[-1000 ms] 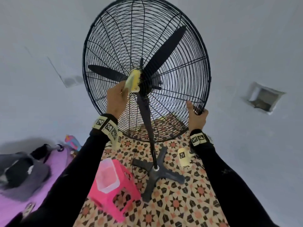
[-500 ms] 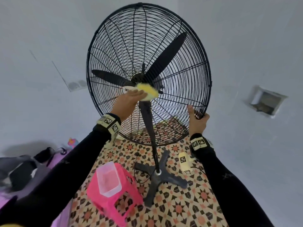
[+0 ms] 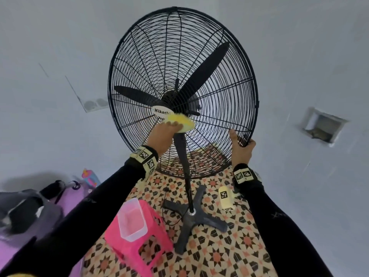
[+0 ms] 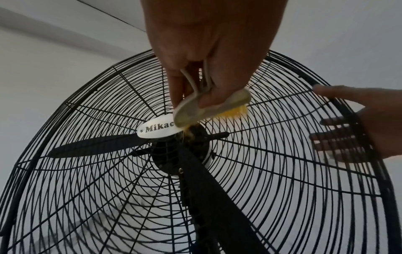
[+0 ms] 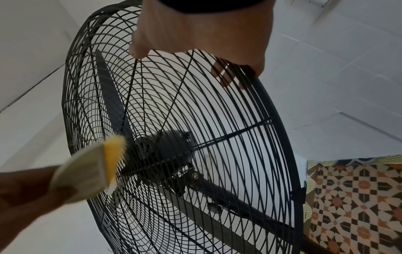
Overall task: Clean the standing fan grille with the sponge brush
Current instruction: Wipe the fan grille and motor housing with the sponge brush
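Observation:
A tall black standing fan has a round wire grille (image 3: 219,80) and a white oval badge (image 3: 162,112) at its hub. My left hand (image 3: 166,132) grips a yellow-bristled brush (image 3: 182,123) with a pale back (image 4: 208,106), bristles against the grille just right of the badge. In the right wrist view the brush (image 5: 93,165) meets the wires by the hub. My right hand (image 3: 242,145) holds the grille's lower right rim, fingers hooked through the wires (image 5: 226,77). Three black blades sit behind the grille.
The fan's cross-shaped base (image 3: 194,216) stands on patterned floor tiles. A pink stool (image 3: 137,242) with a clear plastic tub (image 3: 131,219) on it is left of the base. Purple bedding and dark clothes (image 3: 30,206) lie at the far left. A wall recess (image 3: 323,126) is at right.
My left hand has swept the brush from left of the hub across to its lower right, turning it flat. My right hand has kept its hold on the rim.

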`<state>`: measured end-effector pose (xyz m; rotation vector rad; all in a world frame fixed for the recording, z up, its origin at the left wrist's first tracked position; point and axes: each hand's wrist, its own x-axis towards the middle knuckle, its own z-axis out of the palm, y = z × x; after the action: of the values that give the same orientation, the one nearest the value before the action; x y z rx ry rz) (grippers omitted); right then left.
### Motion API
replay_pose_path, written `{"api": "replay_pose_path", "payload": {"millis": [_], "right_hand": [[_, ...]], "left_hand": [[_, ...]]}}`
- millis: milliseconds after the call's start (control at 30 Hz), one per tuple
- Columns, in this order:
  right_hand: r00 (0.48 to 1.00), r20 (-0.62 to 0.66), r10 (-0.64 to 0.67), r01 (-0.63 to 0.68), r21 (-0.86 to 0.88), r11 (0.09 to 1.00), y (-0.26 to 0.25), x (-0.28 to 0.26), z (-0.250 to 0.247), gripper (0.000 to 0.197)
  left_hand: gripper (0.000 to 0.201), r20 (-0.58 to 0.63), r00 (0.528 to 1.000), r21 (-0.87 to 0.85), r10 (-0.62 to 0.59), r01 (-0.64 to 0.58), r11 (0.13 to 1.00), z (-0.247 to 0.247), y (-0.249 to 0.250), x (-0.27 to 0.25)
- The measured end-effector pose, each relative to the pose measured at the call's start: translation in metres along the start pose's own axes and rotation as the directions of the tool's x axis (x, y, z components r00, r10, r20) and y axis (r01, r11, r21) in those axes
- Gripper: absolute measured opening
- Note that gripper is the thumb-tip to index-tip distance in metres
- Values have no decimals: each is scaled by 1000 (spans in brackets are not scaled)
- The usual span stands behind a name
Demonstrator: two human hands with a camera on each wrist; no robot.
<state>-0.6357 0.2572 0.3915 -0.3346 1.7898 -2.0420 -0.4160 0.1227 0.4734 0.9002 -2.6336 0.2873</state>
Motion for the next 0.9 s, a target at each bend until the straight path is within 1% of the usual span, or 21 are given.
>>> {"api": "replay_pose_path", "payload": {"millis": [33, 67, 100, 200, 233, 267, 333, 367, 400, 433, 500, 533, 567, 667, 733, 767, 867, 900], "right_hand": [[1000, -1, -2, 2, -4, 1000, 0, 1, 0, 91], [1000, 0, -5, 5, -8, 1000, 0, 1, 0, 92], [1000, 2, -10, 10, -13, 1000, 1, 1, 0, 92], [1000, -1, -22, 22, -14, 1000, 2, -2, 0, 88], [1000, -6, -26, 26, -17, 1000, 3, -3, 1, 84], [1000, -9, -28, 28, -15, 1000, 2, -3, 2, 81], [1000, -12, -27, 27, 0, 1000, 0, -4, 3, 79], [1000, -11, -26, 26, 1, 1000, 1, -4, 3, 82], [1000, -14, -26, 26, -2, 1000, 2, -4, 3, 86], [999, -18, -27, 27, -8, 1000, 3, -3, 3, 91], [999, -24, -23, 22, -13, 1000, 5, -5, 4, 96], [999, -28, -17, 17, -11, 1000, 6, -5, 5, 97], [1000, -28, -13, 13, -9, 1000, 5, -6, 6, 97], [1000, -12, -5, 5, -16, 1000, 0, -5, 5, 96], [1000, -1, 4, -4, -32, 999, 0, -5, 2, 99], [1000, 2, 2, -2, -42, 999, 1, -4, 1, 100], [1000, 5, -9, 9, -55, 998, 4, -6, 0, 100], [1000, 5, -8, 8, -49, 999, 4, -6, 1, 99]], "left_hand": [[61, 41, 999, 12, 22, -23, 1000, 2, -3, -3], [61, 57, 998, 8, 25, -25, 1000, 1, -9, -5], [61, 45, 999, 2, 19, -20, 1000, -2, -17, -5], [59, -87, 996, -2, 1, -1, 1000, -14, -32, 3], [58, -101, 995, -5, 3, -4, 1000, -15, -31, 3], [59, -63, 998, 12, 15, -15, 1000, -13, -27, 2], [60, 68, 996, 72, 50, -55, 996, -7, -19, -4], [61, 100, 994, 71, 53, -60, 996, -7, -20, -6], [61, 94, 995, 56, 38, -43, 997, -13, -21, -4], [61, 57, 998, 49, 17, -20, 999, -20, -23, 0], [57, -116, 993, 10, -2, 4, 1000, -33, -25, 10], [55, -157, 988, 2, 0, 0, 1000, -36, -22, 14], [54, -142, 990, 17, 17, -15, 1000, -37, -16, 16], [56, 34, 998, 51, 55, -57, 997, -24, 10, 5], [54, 71, 997, 30, 31, -33, 999, -22, 14, -6], [53, 56, 998, 9, 5, -6, 1000, -24, 12, -8], [55, -130, 990, -102, -59, 46, 994, -23, 6, -6], [57, -127, 990, -108, -64, 51, 993, -20, 9, -6]]}}
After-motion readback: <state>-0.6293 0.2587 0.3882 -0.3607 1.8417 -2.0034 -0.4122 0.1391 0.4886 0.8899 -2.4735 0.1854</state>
